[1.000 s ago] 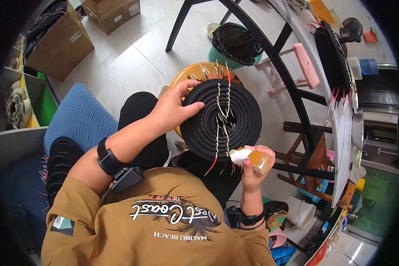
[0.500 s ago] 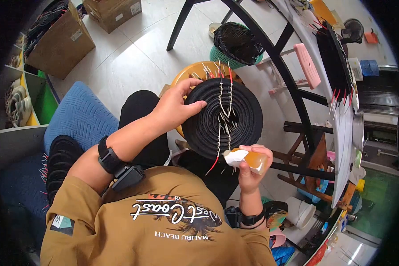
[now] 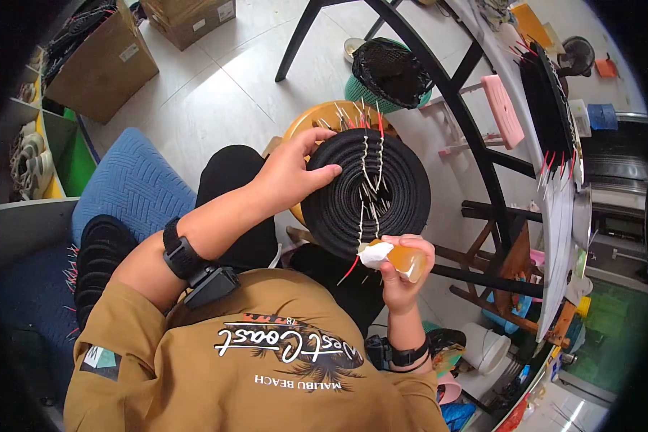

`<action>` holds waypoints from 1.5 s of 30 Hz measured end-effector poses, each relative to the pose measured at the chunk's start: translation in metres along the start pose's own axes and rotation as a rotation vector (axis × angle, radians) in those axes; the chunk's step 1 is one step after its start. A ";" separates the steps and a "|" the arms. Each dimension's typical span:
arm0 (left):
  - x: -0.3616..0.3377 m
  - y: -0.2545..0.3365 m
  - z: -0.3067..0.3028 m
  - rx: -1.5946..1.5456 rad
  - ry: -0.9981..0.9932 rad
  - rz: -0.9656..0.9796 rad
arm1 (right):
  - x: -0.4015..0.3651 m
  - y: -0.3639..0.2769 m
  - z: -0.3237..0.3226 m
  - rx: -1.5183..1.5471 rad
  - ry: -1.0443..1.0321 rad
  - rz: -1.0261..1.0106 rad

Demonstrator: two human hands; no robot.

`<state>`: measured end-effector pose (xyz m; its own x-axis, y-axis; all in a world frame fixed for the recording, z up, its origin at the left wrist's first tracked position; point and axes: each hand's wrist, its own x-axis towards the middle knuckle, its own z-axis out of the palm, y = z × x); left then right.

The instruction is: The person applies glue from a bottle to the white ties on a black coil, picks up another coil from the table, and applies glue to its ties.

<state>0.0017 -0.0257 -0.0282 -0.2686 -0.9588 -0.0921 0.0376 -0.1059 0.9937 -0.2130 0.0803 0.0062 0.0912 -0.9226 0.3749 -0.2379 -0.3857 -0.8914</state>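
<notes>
A stack of black corrugated rings (image 3: 326, 209) is held up over my lap, its open middle facing me. Pale, wavy wire-like strands run across it above and below the hole, and red and whitish wire ends stick out at its top and bottom edges. My left hand (image 3: 295, 169) grips the upper left rim, thumb on the front face and fingers partly hidden behind. In my right hand (image 3: 407, 277) is a small bottle (image 3: 408, 261) of amber liquid with a white-wrapped tip, tilted with the tip at the lower rim, close to the strands.
Behind the rings stands a round yellow stool (image 3: 295, 129). A lined green bin (image 3: 389, 75) is farther off, beside a black-framed table (image 3: 450, 93). More black rings (image 3: 104, 259) lie on the blue chair (image 3: 133, 173) at my left. Cardboard boxes (image 3: 101, 72) stand at the upper left.
The bottle in my right hand has shifted slightly left along the lower rim. My left hand keeps its grip; the whole view has moved a little.
</notes>
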 end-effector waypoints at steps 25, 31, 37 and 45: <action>-0.001 -0.001 -0.001 0.090 0.025 0.041 | -0.004 0.001 -0.001 -0.021 -0.030 -0.104; -0.004 0.010 -0.002 0.097 0.013 0.002 | -0.008 0.002 -0.007 -0.055 -0.031 -0.108; -0.003 0.003 -0.002 0.103 0.031 0.064 | -0.009 0.005 -0.008 -0.040 -0.020 -0.072; -0.004 0.005 -0.002 0.058 0.019 0.033 | -0.004 -0.001 -0.002 0.048 0.093 -0.008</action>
<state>0.0047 -0.0231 -0.0226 -0.2497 -0.9665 -0.0594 -0.0100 -0.0587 0.9982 -0.2148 0.0848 0.0058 0.0022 -0.9158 0.4015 -0.1903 -0.3946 -0.8989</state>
